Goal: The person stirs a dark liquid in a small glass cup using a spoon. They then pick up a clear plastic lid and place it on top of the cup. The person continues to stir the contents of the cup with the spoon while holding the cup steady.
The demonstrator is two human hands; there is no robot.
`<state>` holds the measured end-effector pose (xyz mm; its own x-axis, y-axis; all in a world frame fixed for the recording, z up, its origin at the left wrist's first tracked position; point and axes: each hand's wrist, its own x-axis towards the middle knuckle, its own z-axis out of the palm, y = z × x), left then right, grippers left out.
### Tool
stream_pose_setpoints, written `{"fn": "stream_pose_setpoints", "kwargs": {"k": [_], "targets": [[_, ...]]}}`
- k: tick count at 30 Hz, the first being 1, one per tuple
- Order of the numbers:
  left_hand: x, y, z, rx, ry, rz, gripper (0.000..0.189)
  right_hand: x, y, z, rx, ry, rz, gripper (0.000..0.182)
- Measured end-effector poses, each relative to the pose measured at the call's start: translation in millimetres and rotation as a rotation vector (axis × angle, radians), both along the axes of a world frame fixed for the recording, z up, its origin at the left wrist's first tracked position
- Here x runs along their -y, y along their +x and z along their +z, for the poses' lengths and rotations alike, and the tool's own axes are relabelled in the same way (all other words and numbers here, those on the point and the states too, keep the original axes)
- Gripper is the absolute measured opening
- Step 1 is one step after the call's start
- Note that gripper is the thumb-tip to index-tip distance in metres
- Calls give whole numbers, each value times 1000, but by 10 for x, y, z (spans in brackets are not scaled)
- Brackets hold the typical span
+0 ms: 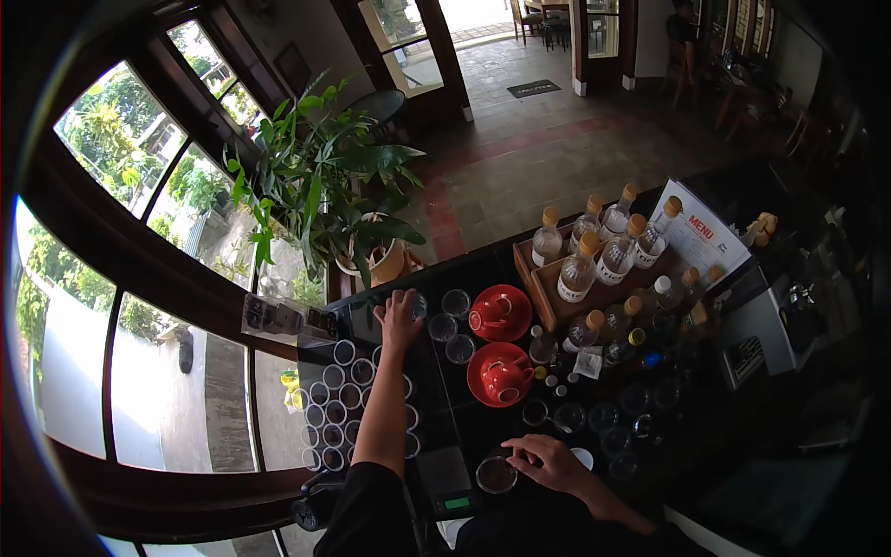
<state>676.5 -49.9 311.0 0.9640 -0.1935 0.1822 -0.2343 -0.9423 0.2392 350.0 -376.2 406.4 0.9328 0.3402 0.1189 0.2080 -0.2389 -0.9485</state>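
My left hand (398,319) stretches to the far side of the dark counter, its fingers around a clear glass (418,307). Beside that glass stand several more clear glasses (456,304). My right hand (550,461) hovers low at the near side, index finger extended and the others loosely bent. Its fingertips overlap the rim of a glass with brown contents (496,476); whether they touch it is unclear. Just left of this glass lies a digital scale (445,471) with a lit green display. A white round item (582,458) is partly hidden behind my right hand.
Rows of clear cups (334,376) fill the counter's left side. Red cups on red saucers (502,374) stand mid-counter. A wooden tray (539,296) holds several capped bottles, near a menu (703,226). Dim glasses (616,441) stand at right. Beyond are a potted plant (317,167) and a seated person (682,35).
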Motion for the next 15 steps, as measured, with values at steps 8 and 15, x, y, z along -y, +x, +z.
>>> {"fn": "stream_pose_setpoints", "kwargs": {"k": [8,15], "targets": [[-176,-468,1010,410,-314,170,66,77,-58,-36,-28,-335,137,34],[327,-2389,1307,341,-402,21,71,-7,-161,-242,5,-567,249,49]]}}
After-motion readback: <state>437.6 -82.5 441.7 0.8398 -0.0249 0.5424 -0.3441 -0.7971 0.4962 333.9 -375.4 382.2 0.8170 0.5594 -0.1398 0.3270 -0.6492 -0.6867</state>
